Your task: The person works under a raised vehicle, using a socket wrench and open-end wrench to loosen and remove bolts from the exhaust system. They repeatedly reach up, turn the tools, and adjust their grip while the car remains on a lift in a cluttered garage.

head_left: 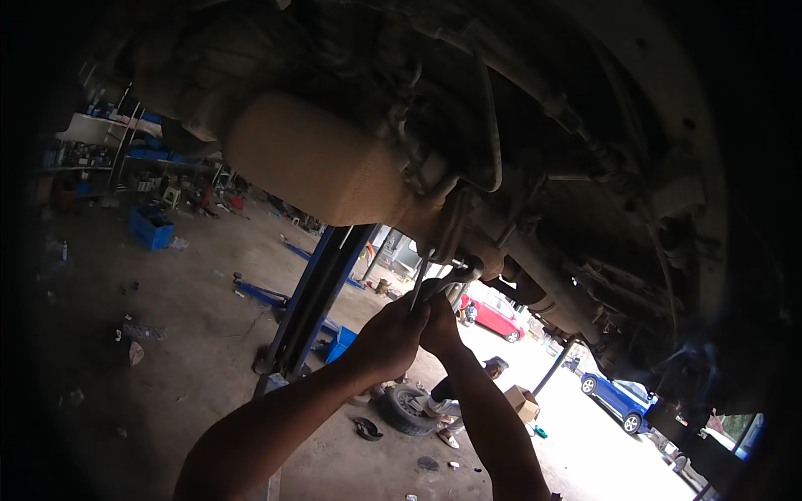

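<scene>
Both my arms reach up to the underside of a raised vehicle. My left hand (393,338) is closed around a slim metal rod-like tool (422,278), whose tip points up toward a rusty pipe joint (451,230). Right beside it, my right hand (439,322) is closed on a wrench (455,276); its head lies against the dark fitting below the joint. The two hands touch or nearly touch, and their fingertips are partly hidden. Left of the joint hangs a large brown, dusty tank-like housing (305,159). A long exhaust-like pipe (535,271) runs off to the lower right.
A dark lift post (313,301) with blue edges stands behind my left arm. Another person (451,388) is low on the floor near a loose wheel (407,409) and a cardboard box (522,403). Blue crates (150,227) and shelves are at left; red and blue cars (618,401) stand outside.
</scene>
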The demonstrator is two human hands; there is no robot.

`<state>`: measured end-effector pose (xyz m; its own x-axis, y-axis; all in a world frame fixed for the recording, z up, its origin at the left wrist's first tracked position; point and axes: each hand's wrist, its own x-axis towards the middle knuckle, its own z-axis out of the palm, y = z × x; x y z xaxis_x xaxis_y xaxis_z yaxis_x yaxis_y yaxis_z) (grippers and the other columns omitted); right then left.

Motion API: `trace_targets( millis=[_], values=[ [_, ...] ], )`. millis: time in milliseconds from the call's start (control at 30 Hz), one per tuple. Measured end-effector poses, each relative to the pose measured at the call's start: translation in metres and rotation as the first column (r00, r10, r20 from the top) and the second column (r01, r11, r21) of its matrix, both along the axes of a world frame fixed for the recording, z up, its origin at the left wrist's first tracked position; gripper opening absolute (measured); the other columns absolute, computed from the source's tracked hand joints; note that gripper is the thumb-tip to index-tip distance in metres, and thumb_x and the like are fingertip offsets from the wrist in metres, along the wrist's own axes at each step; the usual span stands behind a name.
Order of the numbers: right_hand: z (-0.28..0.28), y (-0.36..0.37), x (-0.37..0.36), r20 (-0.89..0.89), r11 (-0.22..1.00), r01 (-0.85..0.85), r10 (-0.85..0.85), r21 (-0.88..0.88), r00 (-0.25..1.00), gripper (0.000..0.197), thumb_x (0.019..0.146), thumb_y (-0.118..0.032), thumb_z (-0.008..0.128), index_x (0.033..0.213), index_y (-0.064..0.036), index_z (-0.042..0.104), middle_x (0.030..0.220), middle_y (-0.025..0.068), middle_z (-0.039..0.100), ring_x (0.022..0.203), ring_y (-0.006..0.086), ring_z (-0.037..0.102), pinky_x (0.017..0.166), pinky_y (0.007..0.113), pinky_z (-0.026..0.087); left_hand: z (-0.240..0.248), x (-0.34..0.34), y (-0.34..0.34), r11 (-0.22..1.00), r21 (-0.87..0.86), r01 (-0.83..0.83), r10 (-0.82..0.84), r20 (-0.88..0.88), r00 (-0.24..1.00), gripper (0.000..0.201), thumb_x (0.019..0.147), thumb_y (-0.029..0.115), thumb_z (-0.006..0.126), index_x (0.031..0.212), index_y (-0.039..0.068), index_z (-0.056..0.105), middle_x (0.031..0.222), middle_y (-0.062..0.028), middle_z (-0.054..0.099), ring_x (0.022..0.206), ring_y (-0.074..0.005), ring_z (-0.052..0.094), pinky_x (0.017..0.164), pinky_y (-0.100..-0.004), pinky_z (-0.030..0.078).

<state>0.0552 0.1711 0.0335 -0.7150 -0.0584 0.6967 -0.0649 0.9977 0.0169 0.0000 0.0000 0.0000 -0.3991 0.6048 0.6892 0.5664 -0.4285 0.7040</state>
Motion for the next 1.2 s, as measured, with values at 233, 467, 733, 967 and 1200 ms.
trace_targets(
  millis=[233,467,733,967,1200],
  values=[
    [0.005,-0.089,0.109,-0.061,0.270,-0.303,0.647,-0.914,0.760,0.028,0.085,0.001,0.045,0.112,0.0017,0.040,0.063,0.0111,0.052,0.067,0.0226,0.061,0.054,0.031,0.046,0.011,-0.073,0.029,0.894,0.241,-0.377,0.444,-0.381,0.811,0.024,0.093,0.017,0.038,0.099,-0.006,0.044,0.064,-0.0254,0.057,0.062,-0.0405,0.059,0.050,-0.0475,0.046],
    [0.017,0.015,0.018,-0.221,0.978,0.000,0.048,0.211,0.974,0.009,0.086,0.001,0.044,0.093,0.0006,0.049,0.080,0.0147,0.055,0.079,0.0276,0.061,0.069,0.033,0.048,0.029,0.027,-0.028,0.886,-0.054,0.461,-0.403,0.400,0.823,0.027,0.095,0.035,0.042,0.087,0.010,0.045,0.058,0.0025,0.037,0.046,-0.0071,0.031,0.042,-0.0252,0.031],
    [0.016,-0.071,0.112,-0.112,0.043,-0.237,0.792,-0.970,0.600,0.027,0.089,-0.006,0.044,0.114,0.0027,0.038,0.075,0.0154,0.060,0.069,0.0223,0.062,0.059,0.030,0.049,0.019,-0.029,0.017,0.969,0.105,-0.225,0.246,-0.295,0.923,0.021,0.095,0.017,0.036,0.096,-0.004,0.038,0.066,-0.0277,0.056,0.061,-0.0419,0.058,0.048,-0.0476,0.044],
    [0.017,-0.001,0.031,-0.266,0.981,0.156,-0.122,0.112,0.956,0.011,0.089,-0.011,0.048,0.090,-0.0006,0.050,0.080,0.0149,0.057,0.075,0.0292,0.061,0.064,0.037,0.048,0.030,0.029,-0.026,0.772,0.025,0.635,-0.559,0.502,0.660,0.027,0.095,0.033,0.041,0.092,0.006,0.042,0.056,-0.0042,0.040,0.045,-0.0123,0.039,0.041,-0.0308,0.034],
    [0.035,-0.073,0.099,-0.185,-0.074,-0.207,0.786,-0.976,0.589,0.025,0.087,-0.008,0.051,0.109,0.0001,0.042,0.071,0.0129,0.058,0.072,0.0246,0.062,0.063,0.034,0.048,0.011,-0.024,0.016,0.953,0.074,-0.295,0.303,-0.320,0.898,0.018,0.094,0.015,0.037,0.096,-0.003,0.038,0.067,-0.0266,0.058,0.061,-0.0403,0.060,0.049,-0.0463,0.047]
  ],
)
